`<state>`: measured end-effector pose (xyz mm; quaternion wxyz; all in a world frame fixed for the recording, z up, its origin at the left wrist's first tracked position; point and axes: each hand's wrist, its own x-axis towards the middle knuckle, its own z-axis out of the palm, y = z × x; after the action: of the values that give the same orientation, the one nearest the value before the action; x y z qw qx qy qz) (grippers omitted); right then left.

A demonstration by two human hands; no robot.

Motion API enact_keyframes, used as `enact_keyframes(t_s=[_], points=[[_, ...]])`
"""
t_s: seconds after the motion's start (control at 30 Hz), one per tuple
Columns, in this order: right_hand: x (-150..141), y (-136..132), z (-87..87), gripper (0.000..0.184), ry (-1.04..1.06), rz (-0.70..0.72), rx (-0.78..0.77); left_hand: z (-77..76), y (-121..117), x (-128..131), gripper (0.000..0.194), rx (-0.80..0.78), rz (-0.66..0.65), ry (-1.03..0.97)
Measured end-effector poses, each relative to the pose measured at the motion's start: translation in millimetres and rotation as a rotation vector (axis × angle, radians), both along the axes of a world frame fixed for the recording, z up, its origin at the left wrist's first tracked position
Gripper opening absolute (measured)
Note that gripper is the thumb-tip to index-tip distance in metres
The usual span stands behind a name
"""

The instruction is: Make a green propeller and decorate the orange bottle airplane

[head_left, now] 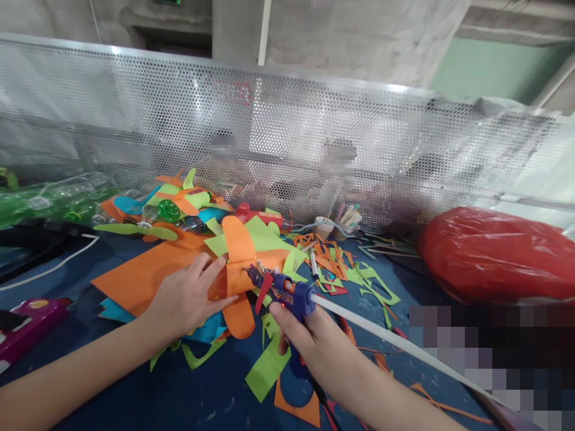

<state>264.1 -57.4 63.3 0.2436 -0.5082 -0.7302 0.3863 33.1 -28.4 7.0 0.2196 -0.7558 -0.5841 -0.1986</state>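
Observation:
My right hand (309, 341) is wrapped round a blue hot glue gun (299, 294). A long white glue stick (381, 329) sticks out of its back end, running toward the lower right. The gun's nozzle points left, close to an orange paper craft piece (240, 257) with rounded, wing-like flaps. Whether the nozzle touches the paper, I cannot tell. My left hand (188, 293) grips this craft piece from its left side, thumb below and fingers above. Under it lie orange paper sheets (135, 275) and blue paper (209, 332).
Green and orange paper scraps (323, 257) litter the blue table (121, 383). Plastic bottles (54, 197) lie at the back left, near other paper craft planes (179, 197). A purple tool (36, 329) is at left, a red plastic bag (494, 257) at right. A perforated metal screen (278, 131) stands behind.

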Motion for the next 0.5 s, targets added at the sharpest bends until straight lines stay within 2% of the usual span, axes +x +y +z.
enact_keyframes(t_s=[0.1, 0.23, 0.33, 0.5], points=[[2.3, 2.9, -3.0, 0.047, 0.017, -0.016, 0.007, -1.9, 0.8, -2.1, 0.062, 0.008, -0.012, -0.025], [5.5, 8.4, -1.5, 0.045, 0.009, -0.050, 0.111, -4.7, 2.9, -4.1, 0.066, 0.027, 0.018, -0.034], [7.0, 13.2, 1.5, 0.045, -0.002, -0.063, 0.095, -3.9, 3.7, -4.3, 0.066, 0.025, 0.023, -0.050], [7.5, 16.8, 4.2, 0.042, 0.014, -0.045, 0.156, -1.2, 2.9, -4.0, 0.067, -0.001, 0.008, -0.053]])
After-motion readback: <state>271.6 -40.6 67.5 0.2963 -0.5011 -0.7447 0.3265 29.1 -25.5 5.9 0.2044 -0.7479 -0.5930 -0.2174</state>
